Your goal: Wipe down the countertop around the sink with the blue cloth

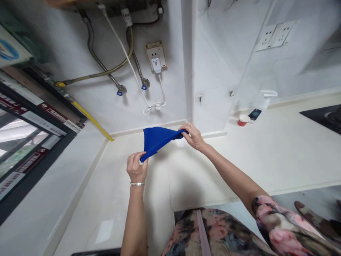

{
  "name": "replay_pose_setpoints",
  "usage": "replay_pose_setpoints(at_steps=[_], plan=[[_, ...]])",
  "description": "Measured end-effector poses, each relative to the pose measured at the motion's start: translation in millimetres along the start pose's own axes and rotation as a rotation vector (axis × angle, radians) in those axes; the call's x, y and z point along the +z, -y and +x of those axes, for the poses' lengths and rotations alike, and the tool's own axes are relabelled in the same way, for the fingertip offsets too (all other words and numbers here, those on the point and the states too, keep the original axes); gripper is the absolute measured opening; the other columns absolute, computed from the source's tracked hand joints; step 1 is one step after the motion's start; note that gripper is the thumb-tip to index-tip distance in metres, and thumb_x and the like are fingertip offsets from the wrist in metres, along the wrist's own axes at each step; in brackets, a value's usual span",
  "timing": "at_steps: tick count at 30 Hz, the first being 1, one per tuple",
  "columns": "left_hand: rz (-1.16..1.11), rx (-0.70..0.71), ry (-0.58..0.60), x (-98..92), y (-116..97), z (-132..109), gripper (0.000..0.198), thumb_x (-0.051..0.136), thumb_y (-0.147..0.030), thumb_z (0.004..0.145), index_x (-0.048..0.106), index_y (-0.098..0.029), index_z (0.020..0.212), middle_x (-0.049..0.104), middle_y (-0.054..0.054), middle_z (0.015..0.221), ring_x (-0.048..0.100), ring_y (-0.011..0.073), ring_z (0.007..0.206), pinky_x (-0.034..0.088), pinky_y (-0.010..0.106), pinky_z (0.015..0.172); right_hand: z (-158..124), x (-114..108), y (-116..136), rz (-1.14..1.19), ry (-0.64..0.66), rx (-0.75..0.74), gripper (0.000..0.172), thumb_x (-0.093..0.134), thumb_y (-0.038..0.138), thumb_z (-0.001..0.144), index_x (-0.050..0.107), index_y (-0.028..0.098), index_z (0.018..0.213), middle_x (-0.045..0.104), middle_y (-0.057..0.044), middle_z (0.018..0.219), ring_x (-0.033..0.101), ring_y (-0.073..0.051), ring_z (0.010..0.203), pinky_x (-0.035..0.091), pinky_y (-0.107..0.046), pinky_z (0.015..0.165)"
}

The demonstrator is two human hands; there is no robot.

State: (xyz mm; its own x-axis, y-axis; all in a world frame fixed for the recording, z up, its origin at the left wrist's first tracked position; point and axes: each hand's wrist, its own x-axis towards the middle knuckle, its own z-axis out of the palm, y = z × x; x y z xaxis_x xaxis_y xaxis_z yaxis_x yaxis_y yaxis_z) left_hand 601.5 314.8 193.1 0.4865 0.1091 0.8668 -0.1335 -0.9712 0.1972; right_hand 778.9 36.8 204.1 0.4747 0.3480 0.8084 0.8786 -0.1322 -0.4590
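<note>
A blue cloth [159, 139] is stretched between my two hands above the pale countertop [213, 163]. My left hand [137, 167], with a silver bracelet at the wrist, pinches the cloth's near left corner. At the opposite end, my right hand [194, 136] grips a bunched corner between thumb and fingers. The cloth hangs in a folded, roughly triangular shape, its far edge close to the back wall. Whether its underside touches the counter I cannot tell.
A red and white paper cup [243, 120] and a dark phone [255, 114] sit to the right. A black cooktop [323, 117] lies farther right. Hoses, a yellow pipe [92, 120] and a wall socket [156, 57] with a plugged white cable are behind. A window [23, 142] is at left.
</note>
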Motion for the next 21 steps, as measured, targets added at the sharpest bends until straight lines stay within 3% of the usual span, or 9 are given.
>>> replay_pose_setpoints(at_steps=[3, 5, 8, 9, 11, 13, 16, 19, 21], plan=[[-0.049, -0.007, 0.202, 5.0, 11, -52, 0.013, 0.068, -0.022, 0.093, 0.076, -0.022, 0.103, 0.075, 0.007, 0.094, 0.069, 0.0233, 0.090, 0.056, 0.036, 0.089, -56, 8, -6, -0.008, 0.108, 0.092, 0.023, 0.047, 0.024, 0.105, 0.065, 0.023, 0.118, 0.070, -0.011, 0.126, 0.066, -0.021, 0.122, 0.055, -0.041, 0.107], [-0.093, -0.049, 0.426, 6.7, 12, -101, 0.019, 0.065, -0.018, 0.091, 0.077, -0.024, 0.105, 0.075, 0.007, 0.097, 0.070, 0.0246, 0.093, 0.058, 0.038, 0.090, -113, 13, -11, -0.030, 0.250, 0.234, 0.023, 0.047, 0.023, 0.103, 0.067, 0.022, 0.116, 0.072, -0.012, 0.128, 0.069, -0.022, 0.120, 0.056, -0.041, 0.106], [-0.170, -0.156, 0.816, 1.3, 1, -175, 0.028, 0.063, -0.012, 0.083, 0.078, -0.027, 0.102, 0.076, 0.007, 0.101, 0.072, 0.0260, 0.098, 0.061, 0.040, 0.091, -204, 18, -11, -0.050, 0.476, 0.486, 0.023, 0.049, 0.018, 0.095, 0.069, 0.022, 0.108, 0.077, -0.010, 0.111, 0.075, -0.023, 0.105, 0.060, -0.041, 0.097], [-0.208, -0.188, 0.898, -2.6, -5, -195, 0.030, 0.062, -0.013, 0.083, 0.079, -0.027, 0.103, 0.076, 0.008, 0.102, 0.072, 0.0261, 0.101, 0.062, 0.040, 0.092, -230, 18, -8, -0.033, 0.497, 0.536, 0.023, 0.050, 0.017, 0.093, 0.069, 0.022, 0.106, 0.078, -0.010, 0.111, 0.075, -0.024, 0.105, 0.061, -0.042, 0.097], [-0.271, -0.276, 0.935, -12.3, -16, -223, 0.029, 0.062, -0.020, 0.085, 0.079, -0.027, 0.108, 0.075, 0.010, 0.109, 0.071, 0.0266, 0.109, 0.061, 0.042, 0.098, -269, 19, -1, 0.004, 0.417, 0.590, 0.022, 0.052, 0.019, 0.090, 0.068, 0.022, 0.103, 0.075, -0.012, 0.124, 0.072, -0.025, 0.117, 0.058, -0.044, 0.104], [-0.311, -0.396, 0.882, -20.8, -25, -236, 0.032, 0.062, -0.033, 0.091, 0.077, -0.025, 0.118, 0.072, 0.012, 0.118, 0.070, 0.0267, 0.114, 0.060, 0.045, 0.102, -288, 18, 4, 0.010, 0.261, 0.653, 0.023, 0.052, 0.026, 0.091, 0.067, 0.022, 0.109, 0.070, -0.014, 0.135, 0.068, -0.026, 0.125, 0.056, -0.045, 0.107], [-0.299, -0.605, 0.795, -23.2, -34, -235, 0.048, 0.057, -0.049, 0.095, 0.070, -0.019, 0.130, 0.072, 0.014, 0.119, 0.071, 0.0258, 0.105, 0.060, 0.045, 0.099, -288, 17, 5, -0.087, 0.103, 0.833, 0.033, 0.049, 0.035, 0.095, 0.064, 0.018, 0.119, 0.074, -0.016, 0.119, 0.073, -0.026, 0.104, 0.060, -0.043, 0.094], [-0.170, -0.747, 0.822, -12.7, -40, -225, 0.047, 0.054, -0.050, 0.095, 0.070, -0.016, 0.123, 0.075, 0.014, 0.109, 0.072, 0.0253, 0.093, 0.059, 0.045, 0.094, -274, 21, -1, -0.196, 0.160, 0.942, 0.034, 0.047, 0.033, 0.095, 0.064, 0.016, 0.119, 0.075, -0.012, 0.100, 0.071, -0.023, 0.082, 0.059, -0.039, 0.086], [-0.065, -0.802, 0.906, -3.9, -43, -217, 0.040, 0.056, -0.047, 0.095, 0.071, -0.019, 0.119, 0.076, 0.011, 0.104, 0.073, 0.0251, 0.091, 0.058, 0.043, 0.089, -266, 25, -2, -0.246, 0.249, 0.951, 0.031, 0.048, 0.031, 0.095, 0.065, 0.017, 0.116, 0.075, -0.010, 0.098, 0.071, -0.022, 0.083, 0.058, -0.037, 0.085]])
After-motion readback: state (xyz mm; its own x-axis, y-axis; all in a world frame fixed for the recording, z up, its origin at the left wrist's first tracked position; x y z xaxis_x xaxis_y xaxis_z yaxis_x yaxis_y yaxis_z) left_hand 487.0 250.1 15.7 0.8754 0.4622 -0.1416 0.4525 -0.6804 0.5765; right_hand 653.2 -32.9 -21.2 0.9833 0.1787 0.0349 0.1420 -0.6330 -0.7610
